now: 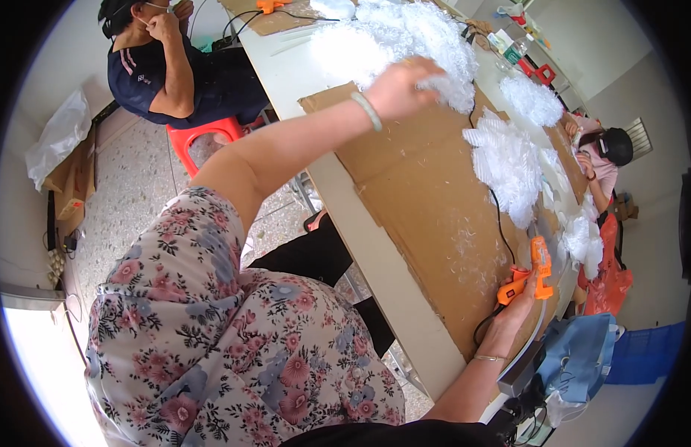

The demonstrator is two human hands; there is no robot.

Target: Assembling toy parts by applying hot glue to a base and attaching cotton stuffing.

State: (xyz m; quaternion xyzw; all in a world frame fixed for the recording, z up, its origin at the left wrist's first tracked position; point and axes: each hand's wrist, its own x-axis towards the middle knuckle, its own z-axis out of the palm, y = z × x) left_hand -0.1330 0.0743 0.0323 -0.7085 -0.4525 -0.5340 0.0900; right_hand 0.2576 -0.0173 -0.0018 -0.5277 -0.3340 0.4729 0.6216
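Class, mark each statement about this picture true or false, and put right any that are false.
1. The right grip holds a glue gun. True.
2. The glue gun is blue. False: it is orange.
3. Cardboard lies on the table. True.
4. The left grip is lower in the picture than the right grip. False: the left grip is higher, by the white pile.
5. The left arm wears a bracelet. True.
6. The stool at upper left is green. False: the stool is red.
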